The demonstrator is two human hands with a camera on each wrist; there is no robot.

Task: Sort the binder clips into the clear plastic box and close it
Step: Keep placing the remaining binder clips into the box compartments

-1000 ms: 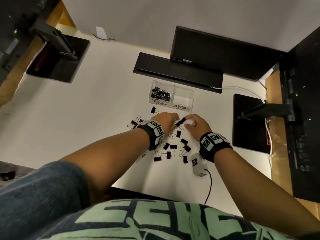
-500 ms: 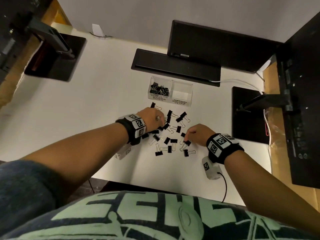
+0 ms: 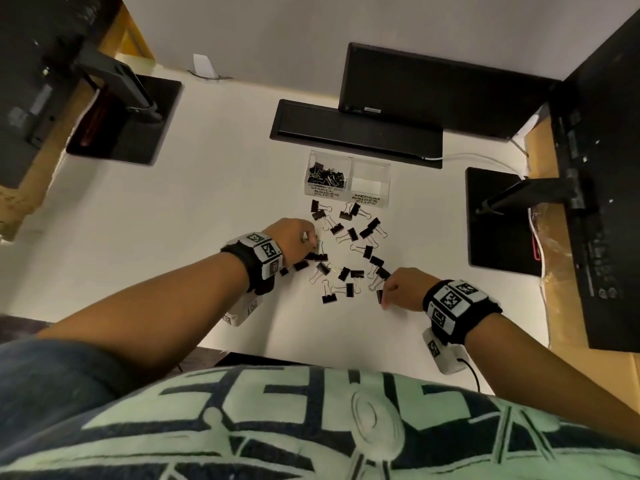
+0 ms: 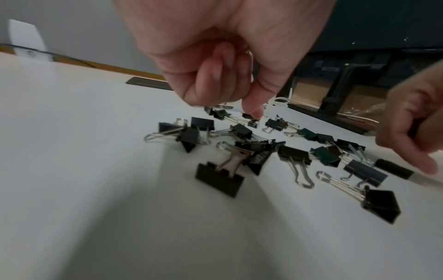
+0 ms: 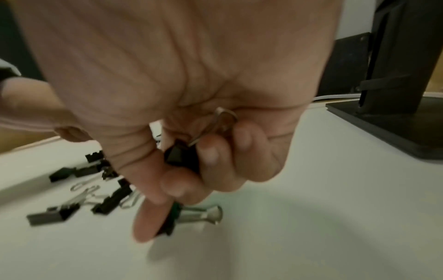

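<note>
A clear two-part plastic box [image 3: 347, 181] stands at the back of the white table; its left part holds small black clips [image 3: 326, 176], its right part looks empty. Several black binder clips [image 3: 348, 258] lie scattered in front of it. My left hand [image 3: 294, 237] hovers over the pile's left side with fingers curled, thumb tip pinching a small clip [image 4: 252, 122]. My right hand [image 3: 403, 289] is at the pile's near right edge. It holds one clip [image 5: 182, 154] in its curled fingers, while thumb and forefinger pinch another clip [image 5: 171, 221] on the table.
A black monitor [image 3: 433, 88] and a long black bar [image 3: 356, 133] stand behind the box. Black stand bases sit at the right [image 3: 502, 220] and far left [image 3: 124, 119]. A white cable [image 3: 460, 155] runs at the back right. The table's front edge [image 3: 311, 355] is near my body.
Both hands drew back from near the box to the clip pile. The left went to the pile's left side; the right went to its near right edge and took hold of another clip.
</note>
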